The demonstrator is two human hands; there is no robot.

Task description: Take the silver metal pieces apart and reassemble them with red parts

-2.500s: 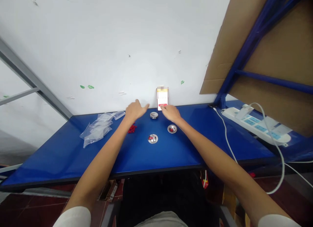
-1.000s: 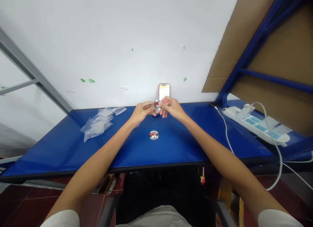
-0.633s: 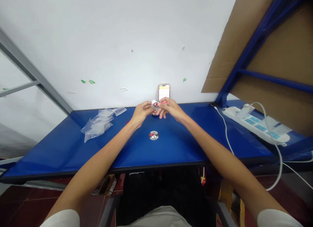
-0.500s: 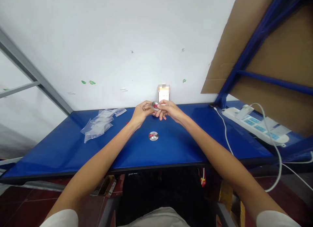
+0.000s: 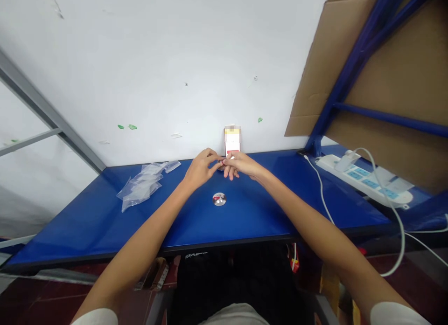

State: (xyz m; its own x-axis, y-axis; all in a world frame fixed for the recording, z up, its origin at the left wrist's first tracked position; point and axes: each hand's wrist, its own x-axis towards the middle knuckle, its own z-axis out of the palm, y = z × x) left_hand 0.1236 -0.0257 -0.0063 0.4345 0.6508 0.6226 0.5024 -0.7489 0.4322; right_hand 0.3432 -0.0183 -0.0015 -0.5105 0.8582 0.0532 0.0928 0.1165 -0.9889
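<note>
Over the back of the blue table, my left hand and my right hand meet at a small round metal disc. Thumb and fingers of both hands pinch it, and they hide most of it; it is turned nearly edge-on. The lower fingers of my right hand hang loosely apart. A second shiny metal disc, with red reflections on its face, lies on the table nearer to me. Just behind my hands a phone with a lit screen leans against the wall.
Clear plastic bags lie in a pile on the left of the table. At the right are a white power strip with a plug and looping white cable, blue frame bars and cardboard.
The disc between my hands has turned from showing its face to nearly edge-on, and my fingers now cover more of it. The whole view has shifted slightly; the second disc stays on the table.
</note>
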